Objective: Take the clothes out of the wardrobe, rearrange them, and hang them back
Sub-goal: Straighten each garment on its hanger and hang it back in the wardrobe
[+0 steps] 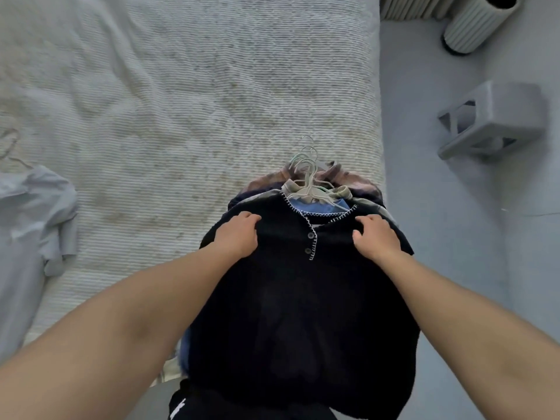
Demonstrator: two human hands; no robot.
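A dark navy knitted top with white stitching round its neck and two buttons (303, 298) lies on top of a pile of clothes at the near right edge of the bed. Your left hand (239, 234) grips its left shoulder, with the fingers curled into the cloth. Your right hand (375, 237) grips the right shoulder the same way. Under the top you can see a light blue garment (324, 206) and a pinkish patterned garment (357, 181). A bunch of white wire hangers (306, 174) pokes out at the neck, hooks pointing away from you. The pile rests on a cream ribbed bedspread (181, 101). A pale blue shirt (33, 225) lies on the bed far to the left. On the grey floor to the right stand a grey plastic stool (497, 119) and a white ribbed bin (481, 22).
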